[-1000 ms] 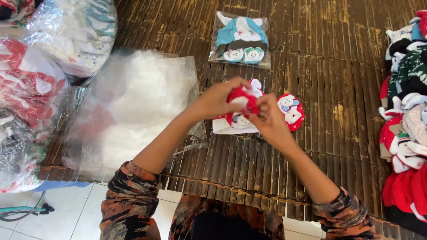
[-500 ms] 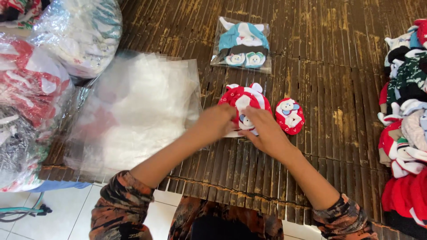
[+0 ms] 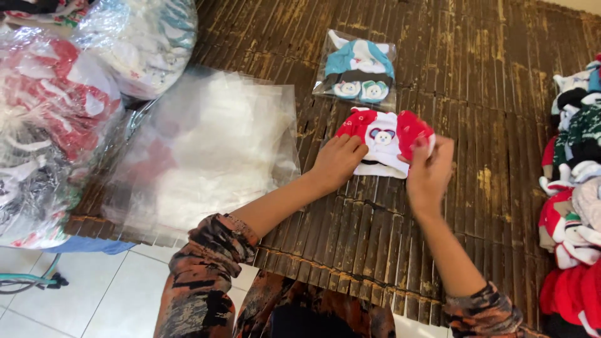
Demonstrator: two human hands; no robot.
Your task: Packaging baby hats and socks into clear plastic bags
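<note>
A clear bag holds a blue outfit. On the bamboo mat, the left hand presses a red-white garment flat; the right hand pinches a red mitten.

Likely garment packing spot: clear bags, bagged stock.

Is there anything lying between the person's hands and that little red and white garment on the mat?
Nothing visible does. The left hand rests flat on the red and white garment, and the right hand grips its red sleeve end. The bagged blue set lies apart, beyond it.
</note>
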